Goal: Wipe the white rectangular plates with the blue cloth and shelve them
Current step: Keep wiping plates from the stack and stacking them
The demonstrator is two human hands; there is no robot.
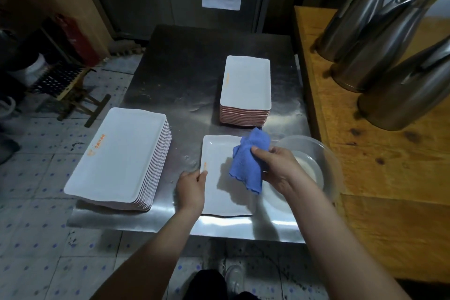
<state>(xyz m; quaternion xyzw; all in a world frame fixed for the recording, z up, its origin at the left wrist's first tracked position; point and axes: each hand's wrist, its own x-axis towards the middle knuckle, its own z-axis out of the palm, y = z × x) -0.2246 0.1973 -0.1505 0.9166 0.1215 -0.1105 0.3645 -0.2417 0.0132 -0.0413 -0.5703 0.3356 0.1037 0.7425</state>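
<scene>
Steel table [170, 56] beside wooden counter [389, 165], on tiled floor [36, 238].

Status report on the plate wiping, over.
Left hand grips single plate by its left edge. Right hand holds blue cloth over it. Clear bowl close at its right.

We hold one white plate [219, 200] flat on the steel table [182, 68], the blue cloth [248, 161] hanging over it.
Our left hand [191, 184] grips the plate's left edge, thumb on the rim; our right hand [280, 168] pinches the bunched cloth above its right half. One stack of plates [121, 153] lies at the left, another stack [246, 80] farther back, and a clear bowl [316, 151] sits just right.
</scene>
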